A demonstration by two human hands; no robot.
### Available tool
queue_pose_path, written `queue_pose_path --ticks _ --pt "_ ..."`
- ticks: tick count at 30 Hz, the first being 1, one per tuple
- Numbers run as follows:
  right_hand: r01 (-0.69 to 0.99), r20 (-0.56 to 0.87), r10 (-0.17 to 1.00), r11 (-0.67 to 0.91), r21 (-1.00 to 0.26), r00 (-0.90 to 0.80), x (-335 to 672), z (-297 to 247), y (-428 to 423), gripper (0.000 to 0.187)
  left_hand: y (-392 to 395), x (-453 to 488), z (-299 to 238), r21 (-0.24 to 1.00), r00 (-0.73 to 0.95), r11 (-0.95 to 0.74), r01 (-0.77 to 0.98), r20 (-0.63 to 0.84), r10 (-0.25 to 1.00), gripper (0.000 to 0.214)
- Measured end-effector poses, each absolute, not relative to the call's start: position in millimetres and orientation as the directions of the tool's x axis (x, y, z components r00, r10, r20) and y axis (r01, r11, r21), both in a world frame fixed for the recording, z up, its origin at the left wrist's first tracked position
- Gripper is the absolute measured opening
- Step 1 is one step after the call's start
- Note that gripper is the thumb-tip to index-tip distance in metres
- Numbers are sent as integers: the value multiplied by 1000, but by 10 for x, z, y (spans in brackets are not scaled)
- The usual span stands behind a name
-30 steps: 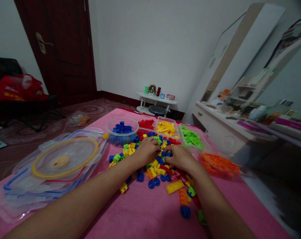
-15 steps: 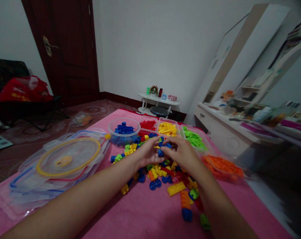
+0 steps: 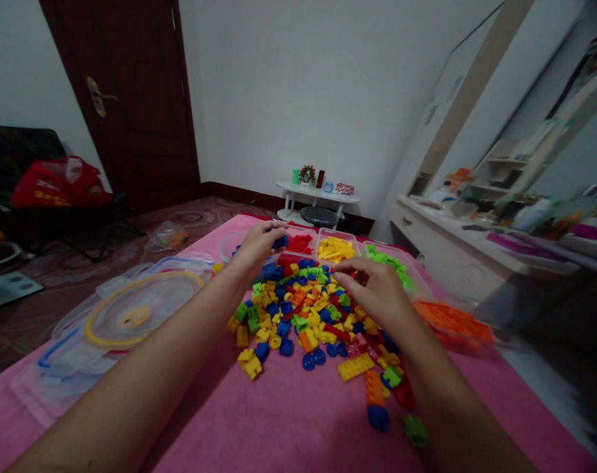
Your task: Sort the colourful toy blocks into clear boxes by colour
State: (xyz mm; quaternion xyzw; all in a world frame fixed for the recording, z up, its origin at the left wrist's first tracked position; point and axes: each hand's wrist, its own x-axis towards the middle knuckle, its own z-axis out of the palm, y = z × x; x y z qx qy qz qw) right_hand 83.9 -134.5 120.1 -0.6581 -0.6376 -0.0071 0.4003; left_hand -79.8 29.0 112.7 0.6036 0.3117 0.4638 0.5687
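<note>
My left hand (image 3: pixel 260 248) is closed on blue building blocks (image 3: pixel 279 242), over the round clear tub (image 3: pixel 225 247) at the back left of the pink cloth. The hand and forearm hide much of the tub and the blue blocks inside it. My right hand (image 3: pixel 372 286) hovers at the right side of a mixed pile of building blocks (image 3: pixel 303 302). Its fingers are bent and a little apart, with nothing visible between them. The loose pile has yellow, blue, green, red and orange pieces, with blue wheels (image 3: pixel 313 359) at its near edge.
Behind the pile stand clear boxes of red blocks (image 3: pixel 300 245), yellow blocks (image 3: pixel 336 249) and green blocks (image 3: pixel 390 263). Orange blocks (image 3: pixel 453 326) fill a box at the right. Stacked clear lids (image 3: pixel 145 309) lie on the left of the pink cloth (image 3: pixel 279 420).
My left hand has moved from above the pile, left and away from me, to the round tub with blue blocks in it. My right hand has parted from it and moved slightly right.
</note>
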Motion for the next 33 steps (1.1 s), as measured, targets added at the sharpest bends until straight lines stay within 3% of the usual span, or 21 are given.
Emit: queue_pose_path --ticks 2,5,10,16,21,27,33 --pt "866 490 855 109 -488 168 830 1153 -1324 16 426 -887 1052 864 288 -467 187 406 867 32" --pt "916 405 903 35 -400 142 826 1060 -1283 17 459 -913 907 524 385 -669 527 555 737 39" --pt "963 273 957 -22 -268 98 837 922 -1239 22 150 -730 792 302 692 -827 475 452 563 33" --pt "973 243 968 -9 -233 67 828 867 -1261 34 -50 -625 577 17 810 -907 421 442 385 35" --pt "967 233 972 36 -253 24 806 912 -1280 35 2 -613 570 9 822 -907 421 419 386 28" --pt "968 188 975 -75 -238 122 912 982 -1295 28 39 -726 906 175 724 -816 550 386 571 32" --pt "983 93 996 21 -185 -4 766 924 -1316 34 105 -891 1012 148 788 -785 601 49 613 43"
